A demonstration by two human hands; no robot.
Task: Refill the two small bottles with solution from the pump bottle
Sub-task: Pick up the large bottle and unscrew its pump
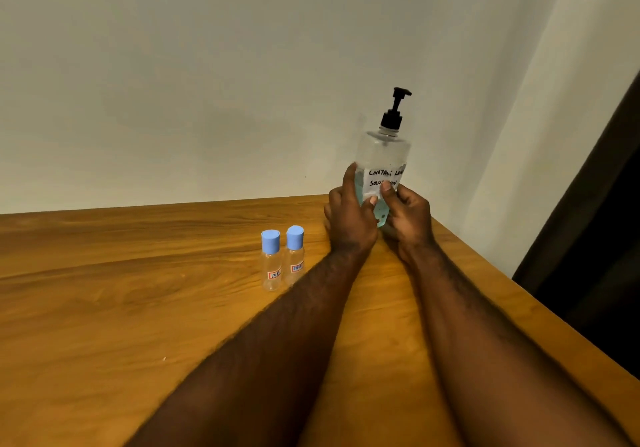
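While both hands close around its lower half, the pump bottle (383, 166) stands near the far right corner of the table (138, 308), hard by the wall (242, 83). The left hand (349, 219) wraps the bottle's left side, thumb up along the clear plastic, and the right hand (408, 219) clasps the opposite side, thumb pressed on the handwritten label (382, 178). Whether the bottle's base rests on the wood or is just clear of it cannot be told, since the hands hide it. Pale blue solution shows only in the lower part of the bottle, behind the fingers; the upper part looks empty. The black pump head (396, 109) is on and untouched, its nozzle pointing right.

To the left of the pump bottle and nearer the person, the two small bottles (282, 259) stand upright side by side, almost touching, each with its blue cap (270, 241) in place and a small sticker low on the front. Both look empty.

A two-handed grip low on the body suits a tall, top-heavy container, and probably serves to bring it from the corner toward the small bottles. By this reading the refill has not begun: the caps have yet to come off and nothing has been dispensed.
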